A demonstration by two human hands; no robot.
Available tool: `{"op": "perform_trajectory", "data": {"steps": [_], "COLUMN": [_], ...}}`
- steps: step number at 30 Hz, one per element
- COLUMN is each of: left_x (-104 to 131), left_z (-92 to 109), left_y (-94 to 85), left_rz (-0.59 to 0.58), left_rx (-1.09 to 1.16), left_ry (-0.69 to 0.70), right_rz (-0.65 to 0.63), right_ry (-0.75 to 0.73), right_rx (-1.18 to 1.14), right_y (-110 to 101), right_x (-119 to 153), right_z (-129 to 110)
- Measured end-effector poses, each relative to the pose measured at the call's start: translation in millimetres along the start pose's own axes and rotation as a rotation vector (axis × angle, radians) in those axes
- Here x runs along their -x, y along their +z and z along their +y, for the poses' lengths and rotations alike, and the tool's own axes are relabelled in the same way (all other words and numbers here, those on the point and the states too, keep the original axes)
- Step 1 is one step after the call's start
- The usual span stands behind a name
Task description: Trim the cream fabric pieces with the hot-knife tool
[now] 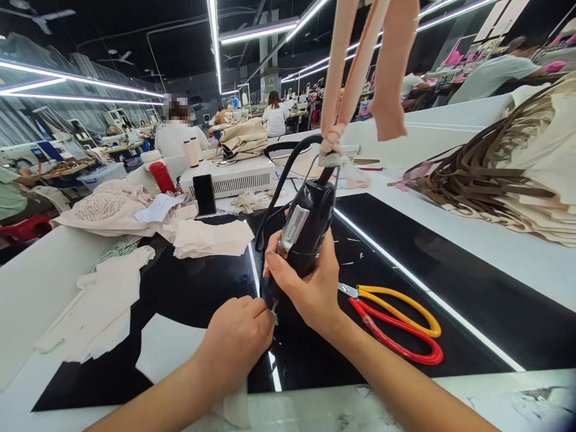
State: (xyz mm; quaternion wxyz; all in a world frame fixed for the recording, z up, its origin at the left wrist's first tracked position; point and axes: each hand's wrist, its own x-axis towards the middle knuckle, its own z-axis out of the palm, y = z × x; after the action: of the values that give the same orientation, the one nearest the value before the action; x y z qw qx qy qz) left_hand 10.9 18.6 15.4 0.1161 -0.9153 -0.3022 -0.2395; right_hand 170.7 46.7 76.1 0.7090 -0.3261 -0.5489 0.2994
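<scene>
My right hand (310, 282) is wrapped around a black corded hand-held power tool (310, 216) with a silver lever on its side. The tool points downward and hangs from knotted peach fabric strips (348, 78). Close to its lower tip, my left hand (240, 330) is closed with its knuckles up; whatever its fingers pinch is hidden. A white pattern-shaped piece (166, 348) lies left of that hand on the glossy black work surface (202, 276). Scissors with one yellow and one red handle (400, 324) rest just right of my right hand.
Beige fabric pieces (213, 237) and a cut stack (108, 300) lie at left. A phone (204, 195) leans against a white vented box (238, 177), beside a red bottle (161, 176). Brown straps and cream fabric (508, 162) are piled at right. Other people sit at machines beyond.
</scene>
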Motion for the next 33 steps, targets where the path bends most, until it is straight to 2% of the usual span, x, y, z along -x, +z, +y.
{"op": "perform_trajectory", "data": {"steps": [6,19,33], "left_x": [2,7,5], "left_z": [-6,-8,-6], "left_y": [-9.0,0.4,-0.6], "left_rz": [0.099,0.030,0.054], "left_rx": [0.113,0.092,0.096], "left_ry": [-0.128,-0.096,-0.085], "right_rz": [-0.008,0.002,0.023], "right_ry": [-0.025,-0.026,-0.027], "right_rx": [-0.034,-0.040,-0.023], "right_y": [1,1,-1], "right_x": [-1,0,-2], "right_z": [0,0,-3]}}
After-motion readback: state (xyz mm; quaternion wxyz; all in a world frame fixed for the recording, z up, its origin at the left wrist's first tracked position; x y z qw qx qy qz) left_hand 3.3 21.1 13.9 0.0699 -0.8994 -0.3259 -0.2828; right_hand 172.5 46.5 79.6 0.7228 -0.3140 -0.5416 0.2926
